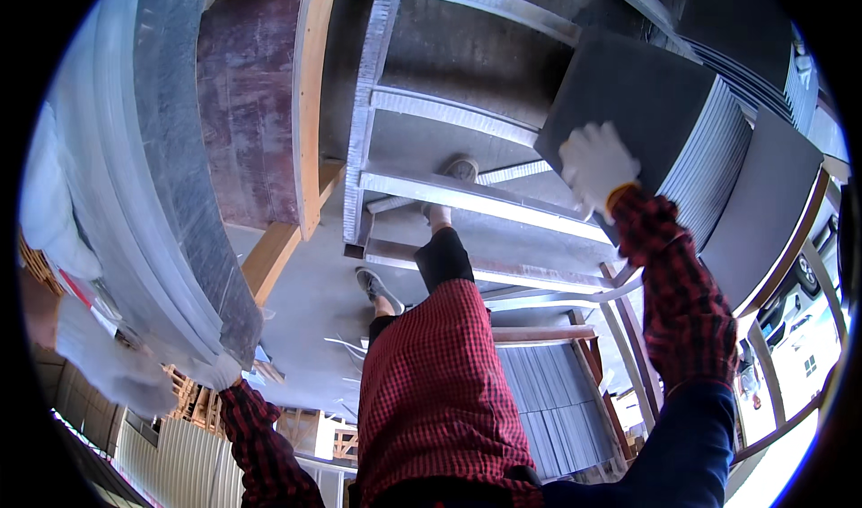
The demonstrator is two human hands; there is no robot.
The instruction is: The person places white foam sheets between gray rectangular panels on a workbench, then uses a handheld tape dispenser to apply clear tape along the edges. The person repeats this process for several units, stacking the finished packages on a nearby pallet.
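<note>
My left hand (pixel 218 372), in a pale glove, is closed around the near end of a long stack of grey sheets (pixel 175 140); its fingertips are partly hidden. My right hand (pixel 600 165), in a white glove with an orange cuff, is over the left edge of a stack of dark square panels (pixel 642 90). Its fingers look spread, with nothing held between them; whether they press on the top panel I cannot tell. Ribbed edges of the stack show on its right side. A silver metal frame (pixel 458 108) with crossbars lies under and beside the stack.
Another person's gloved hand (pixel 117 364) is beside the grey sheets at far left. A wooden frame with a reddish board (pixel 247 104) stands right of them. Near my right side are a crate of grey slats (pixel 557 400) and metal rails. My feet stand among the frame's bars.
</note>
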